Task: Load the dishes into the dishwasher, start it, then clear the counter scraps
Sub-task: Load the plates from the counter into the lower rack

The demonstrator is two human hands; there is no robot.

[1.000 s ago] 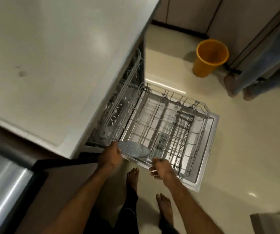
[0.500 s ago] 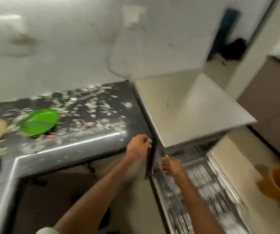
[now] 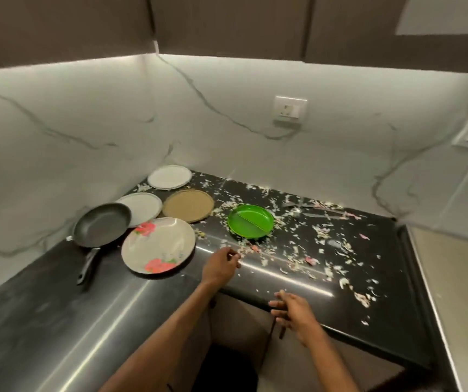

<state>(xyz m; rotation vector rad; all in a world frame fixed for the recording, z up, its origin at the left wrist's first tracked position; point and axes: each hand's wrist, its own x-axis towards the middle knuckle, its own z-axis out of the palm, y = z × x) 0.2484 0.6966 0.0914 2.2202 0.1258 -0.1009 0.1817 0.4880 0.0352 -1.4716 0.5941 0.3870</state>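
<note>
On the black corner counter [image 3: 382, 284] lie a green divided plate [image 3: 250, 229], a flowered plate [image 3: 158, 249], a tan plate [image 3: 188, 205], two pale plates [image 3: 169, 177] [image 3: 142, 207] and a dark frying pan [image 3: 101, 224]. Food scraps [image 3: 309, 250] are strewn over the counter's right half. My left hand [image 3: 221, 264] hovers over the counter just below the green plate, fingers loosely curled and holding nothing. My right hand [image 3: 295, 312] hangs at the counter's front edge, fingers relaxed and empty. The dishwasher is out of sight.
Cutlery [image 3: 309, 207] lies among the scraps at the back right. A wall socket [image 3: 290, 108] sits above the counter. The white appliance top [image 3: 459, 278] adjoins the counter on the right. Marble walls close in the corner.
My view swung from the open dishwasher rack up to the counter. My left hand left the plate in the rack and now hovers near the green plate; the right hand came along empty.
</note>
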